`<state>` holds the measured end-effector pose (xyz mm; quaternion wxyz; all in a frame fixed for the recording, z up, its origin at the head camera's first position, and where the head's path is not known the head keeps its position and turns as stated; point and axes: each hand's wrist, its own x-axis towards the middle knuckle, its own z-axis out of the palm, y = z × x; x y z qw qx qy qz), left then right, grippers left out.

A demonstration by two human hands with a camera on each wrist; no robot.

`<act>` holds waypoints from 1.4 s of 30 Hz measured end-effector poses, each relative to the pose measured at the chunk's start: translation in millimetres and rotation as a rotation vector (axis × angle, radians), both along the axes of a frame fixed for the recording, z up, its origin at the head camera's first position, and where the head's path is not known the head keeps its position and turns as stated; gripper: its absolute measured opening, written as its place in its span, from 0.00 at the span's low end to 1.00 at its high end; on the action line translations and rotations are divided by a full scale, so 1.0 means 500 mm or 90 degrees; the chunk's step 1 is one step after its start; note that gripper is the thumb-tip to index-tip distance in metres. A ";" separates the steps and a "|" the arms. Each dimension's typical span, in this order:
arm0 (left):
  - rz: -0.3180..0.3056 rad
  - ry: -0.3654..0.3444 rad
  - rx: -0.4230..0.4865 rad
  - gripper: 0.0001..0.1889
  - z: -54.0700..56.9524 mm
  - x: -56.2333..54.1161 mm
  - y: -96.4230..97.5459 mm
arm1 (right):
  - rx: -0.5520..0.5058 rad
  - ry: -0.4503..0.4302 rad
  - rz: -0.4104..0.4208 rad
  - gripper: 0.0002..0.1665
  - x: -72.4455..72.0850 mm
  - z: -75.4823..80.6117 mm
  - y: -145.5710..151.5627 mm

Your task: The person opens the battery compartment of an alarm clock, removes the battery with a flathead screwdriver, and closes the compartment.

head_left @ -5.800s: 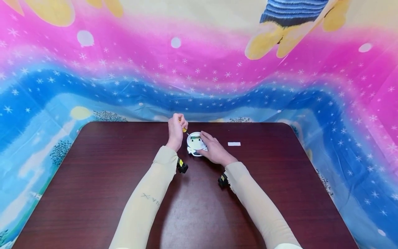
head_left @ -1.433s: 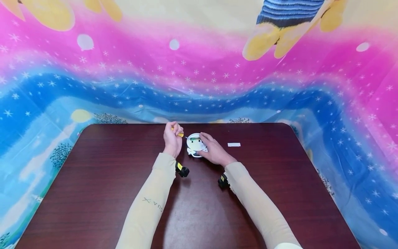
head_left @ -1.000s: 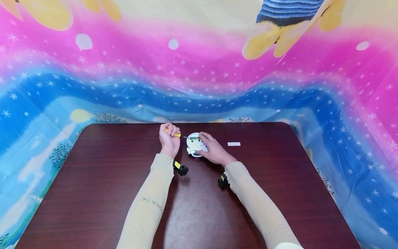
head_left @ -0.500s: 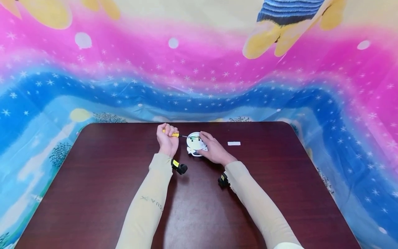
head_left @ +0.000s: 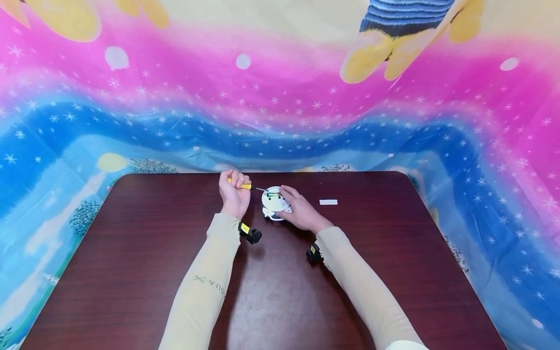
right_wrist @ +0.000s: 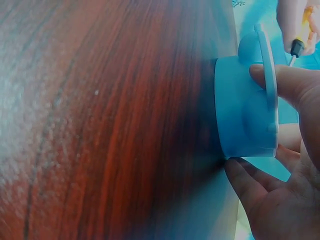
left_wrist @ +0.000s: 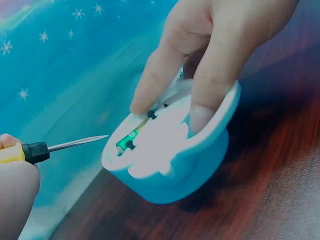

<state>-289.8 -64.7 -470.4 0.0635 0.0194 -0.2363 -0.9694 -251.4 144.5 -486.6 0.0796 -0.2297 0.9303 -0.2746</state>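
Note:
In the head view my left hand (head_left: pixel 234 195) grips the yellow handle of a screwdriver (head_left: pixel 246 186), its shaft pointing right. The left wrist view shows the screwdriver tip (left_wrist: pixel 100 137) beside the rim of a round white device (left_wrist: pixel 165 182); contact cannot be told. A green battery (left_wrist: pixel 127 142) lies in a slot in its upper face, between dark clips. My right hand (head_left: pixel 303 210) holds the device (head_left: pixel 273 205) from the right, fingers over the rim. In the right wrist view its thumb and fingers (right_wrist: pixel 245 185) stand around the device's side (right_wrist: pixel 237 112).
A small white strip (head_left: pixel 328 202) lies on the dark wooden table (head_left: pixel 271 296), right of the device. A patterned cloth (head_left: pixel 280 107) hangs behind the table's far edge. Black cameras are strapped to both wrists.
My left hand has moved left from the device and tilted the screwdriver from steep to nearly level. In the last half second it rises slightly. My right hand and the device stay put.

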 end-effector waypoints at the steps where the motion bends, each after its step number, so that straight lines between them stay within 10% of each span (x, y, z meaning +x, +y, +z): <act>1: 0.000 0.004 -0.006 0.25 0.003 0.000 0.001 | 0.000 0.000 0.000 0.48 0.000 -0.001 0.000; 42: 0.080 -0.039 -0.203 0.23 0.062 0.011 -0.058 | -0.005 0.028 0.005 0.47 -0.005 -0.007 0.000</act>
